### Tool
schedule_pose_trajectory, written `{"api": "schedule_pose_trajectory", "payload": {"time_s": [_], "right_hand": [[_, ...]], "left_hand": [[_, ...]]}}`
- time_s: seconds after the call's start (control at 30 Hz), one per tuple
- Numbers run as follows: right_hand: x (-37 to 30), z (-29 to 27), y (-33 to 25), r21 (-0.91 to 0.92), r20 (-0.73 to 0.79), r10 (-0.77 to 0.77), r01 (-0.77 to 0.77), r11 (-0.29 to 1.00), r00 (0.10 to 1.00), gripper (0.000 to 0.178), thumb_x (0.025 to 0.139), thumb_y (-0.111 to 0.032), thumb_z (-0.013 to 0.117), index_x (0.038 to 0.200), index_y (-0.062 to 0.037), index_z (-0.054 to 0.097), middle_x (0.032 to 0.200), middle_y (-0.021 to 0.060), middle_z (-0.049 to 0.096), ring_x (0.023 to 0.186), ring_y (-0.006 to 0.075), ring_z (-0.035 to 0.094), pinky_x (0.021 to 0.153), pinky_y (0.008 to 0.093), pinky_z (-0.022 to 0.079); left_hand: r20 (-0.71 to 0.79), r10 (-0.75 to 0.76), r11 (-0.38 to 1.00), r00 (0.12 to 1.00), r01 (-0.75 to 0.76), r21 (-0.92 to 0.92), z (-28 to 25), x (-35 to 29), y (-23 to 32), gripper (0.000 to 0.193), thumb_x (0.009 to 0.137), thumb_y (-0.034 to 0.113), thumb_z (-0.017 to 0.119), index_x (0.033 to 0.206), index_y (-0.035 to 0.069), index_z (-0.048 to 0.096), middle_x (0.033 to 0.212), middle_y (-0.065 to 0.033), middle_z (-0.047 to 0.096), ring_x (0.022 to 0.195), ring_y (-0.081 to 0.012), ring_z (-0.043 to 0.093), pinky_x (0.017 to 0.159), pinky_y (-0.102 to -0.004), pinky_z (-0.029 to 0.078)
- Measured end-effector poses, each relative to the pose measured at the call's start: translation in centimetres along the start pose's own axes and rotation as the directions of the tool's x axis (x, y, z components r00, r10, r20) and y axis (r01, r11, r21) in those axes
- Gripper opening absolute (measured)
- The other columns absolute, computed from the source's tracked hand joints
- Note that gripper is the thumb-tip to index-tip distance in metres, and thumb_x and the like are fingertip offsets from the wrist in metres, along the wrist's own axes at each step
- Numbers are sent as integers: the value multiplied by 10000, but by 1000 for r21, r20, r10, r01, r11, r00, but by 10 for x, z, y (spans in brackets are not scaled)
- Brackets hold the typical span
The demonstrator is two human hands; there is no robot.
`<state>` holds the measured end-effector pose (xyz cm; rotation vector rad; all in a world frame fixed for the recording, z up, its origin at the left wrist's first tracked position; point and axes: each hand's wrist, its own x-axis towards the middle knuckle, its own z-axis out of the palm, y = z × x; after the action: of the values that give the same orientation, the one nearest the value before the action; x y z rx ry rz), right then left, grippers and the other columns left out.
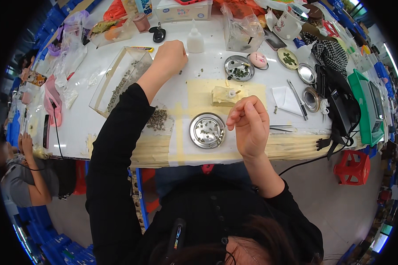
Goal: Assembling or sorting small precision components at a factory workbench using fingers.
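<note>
Left hand (170, 57), upper left of centre: grip hidden, can't tell. Right hand (252, 126), right of centre: grip half-curled, contents unclear. Metal dish (192, 135) holding tiny pieces (209, 131), centre; avoid bumping it.

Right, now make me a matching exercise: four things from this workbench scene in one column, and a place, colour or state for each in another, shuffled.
Things
1. Right hand
2. Squeeze bottle
3. Clear box
4. Stool

Descriptions
A. Red, on the floor
B. Holding many small greyish pieces
C. Just right of a round metal dish
D. White, standing upright

Right pairs: 1-C, 2-D, 3-B, 4-A
</note>
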<state>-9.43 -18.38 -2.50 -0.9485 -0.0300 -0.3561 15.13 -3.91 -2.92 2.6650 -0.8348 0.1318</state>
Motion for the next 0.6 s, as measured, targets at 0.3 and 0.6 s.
{"api": "schedule_pose_trajectory", "payload": {"time_s": [0.3, 0.6], "right_hand": [[-24, 32, -9, -413, 292, 5, 122, 903, 956, 67, 884, -20, 633, 835, 16, 605, 766, 49, 609, 666, 92, 580, 604, 233, 466], [-23, 66, 2, -439, 529, -80, 353, 826, 845, 45, 837, -13, 684, 839, -4, 640, 723, 59, 609, 593, 157, 581, 549, 265, 451]], "left_hand": [[82, -107, 104, 991, 93, -990, -67, -41, 35, 150, 892, 93, 627, 959, -41, 637, 943, -139, 693, 824, -197, 691, 760, -259, 576], [126, 76, -726, 989, 142, -673, -67, -152, 36, 223, 989, 75, 520, 1178, -41, 541, 992, -105, 636, 896, -125, 635, 782, -168, 564]]}}
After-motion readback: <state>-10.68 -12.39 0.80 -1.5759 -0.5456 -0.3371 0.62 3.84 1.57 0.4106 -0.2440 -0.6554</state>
